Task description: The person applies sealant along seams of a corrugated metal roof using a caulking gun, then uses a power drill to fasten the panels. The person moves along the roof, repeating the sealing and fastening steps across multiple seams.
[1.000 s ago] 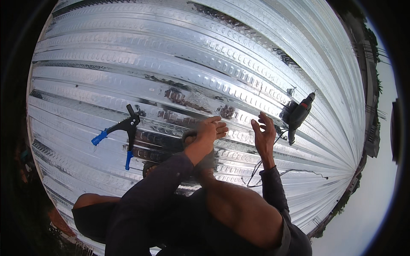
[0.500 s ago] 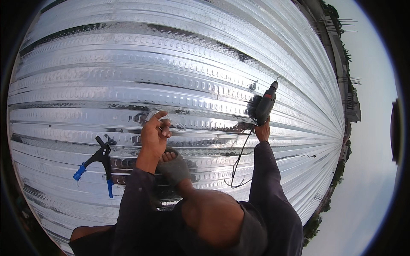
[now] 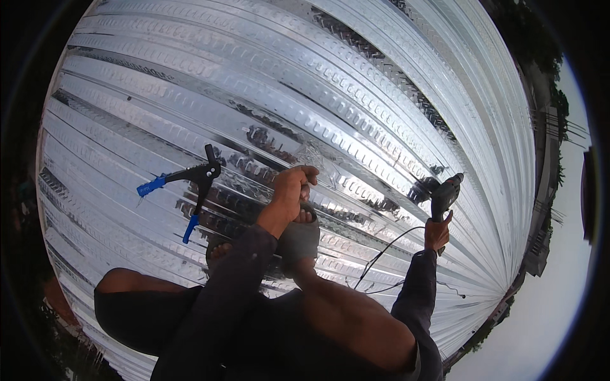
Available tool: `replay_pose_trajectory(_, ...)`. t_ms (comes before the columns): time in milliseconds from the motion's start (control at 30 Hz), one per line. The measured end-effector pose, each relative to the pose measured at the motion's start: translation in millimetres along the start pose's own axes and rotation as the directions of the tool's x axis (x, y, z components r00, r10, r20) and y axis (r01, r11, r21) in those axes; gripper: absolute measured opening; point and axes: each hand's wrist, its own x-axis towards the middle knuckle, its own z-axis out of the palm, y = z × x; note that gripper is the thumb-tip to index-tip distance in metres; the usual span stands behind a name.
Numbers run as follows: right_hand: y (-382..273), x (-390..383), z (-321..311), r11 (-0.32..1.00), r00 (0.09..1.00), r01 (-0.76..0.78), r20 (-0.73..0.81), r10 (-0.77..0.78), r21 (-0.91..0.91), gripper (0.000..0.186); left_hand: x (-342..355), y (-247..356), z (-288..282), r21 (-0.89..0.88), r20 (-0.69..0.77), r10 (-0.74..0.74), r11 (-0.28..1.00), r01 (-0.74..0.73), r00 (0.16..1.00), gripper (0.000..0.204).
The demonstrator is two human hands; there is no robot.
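My right hand (image 3: 436, 235) grips a dark power drill (image 3: 445, 198) by its handle, out at the right, its nose pointing away from me over the ribbed metal sheeting (image 3: 184, 114). A thin black cord trails from it. Nearer the middle, my left hand (image 3: 291, 195) is closed, its fingers curled inward; anything between them is hidden. Just beyond those fingers lies a crumpled clear plastic bag (image 3: 310, 154). To the left, a black hand riveter (image 3: 204, 178) with blue grips rests on the sheeting, handles apart.
My sandalled foot (image 3: 300, 238) is planted on the sheeting right behind my left hand. The drill's cord (image 3: 384, 251) loops over the ribs at the right. The sheeting's edge curves along the left, with greenery beyond; low buildings (image 3: 540, 235) stand past the right edge.
My view has turned, so the riveter, bag and sheeting appear shifted and tilted. The drill has swung to the right and nearer, still in my right hand. My left hand's fingers are more tightly curled.
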Motion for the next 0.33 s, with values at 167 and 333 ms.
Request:
replay_pose_trajectory(167,28.5,-12.1,-32.8,0.980,0.992,0.111,-0.035,-0.118,-0.164,0.089,1.5,-9.0,13.1,0.090,0.019,-0.018,0.996,0.016,1.000,0.029)
replay_pose_trajectory(333,29.7,-65.3,-83.5,0.937,0.919,0.340,-0.185,-0.348,-0.073,0.093,28.7,8.7,26.2,0.120,0.186,-0.021,0.993,-0.001,0.982,0.029)
